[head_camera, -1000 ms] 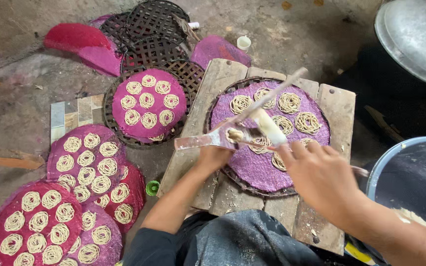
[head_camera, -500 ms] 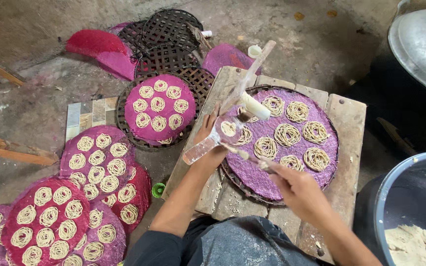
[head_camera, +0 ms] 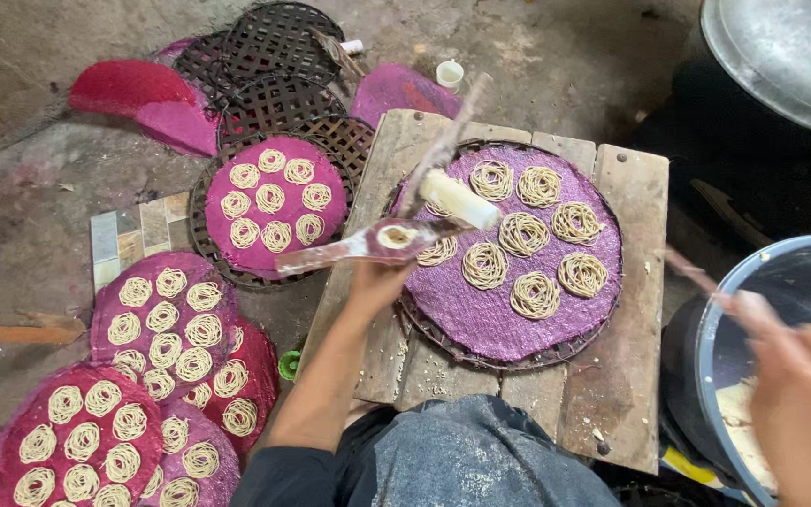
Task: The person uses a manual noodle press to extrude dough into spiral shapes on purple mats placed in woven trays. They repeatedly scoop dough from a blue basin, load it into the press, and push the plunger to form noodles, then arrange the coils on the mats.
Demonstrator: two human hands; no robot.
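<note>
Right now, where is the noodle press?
In the head view, the noodle press is held up in the left hand, over the left edge of the purple mat on the wooden board.

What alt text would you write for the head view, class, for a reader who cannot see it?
A person's left hand holds a wooden noodle press over a purple mat of noodle coils on a wooden board. The blurred right hand reaches into a dough bucket.
</note>
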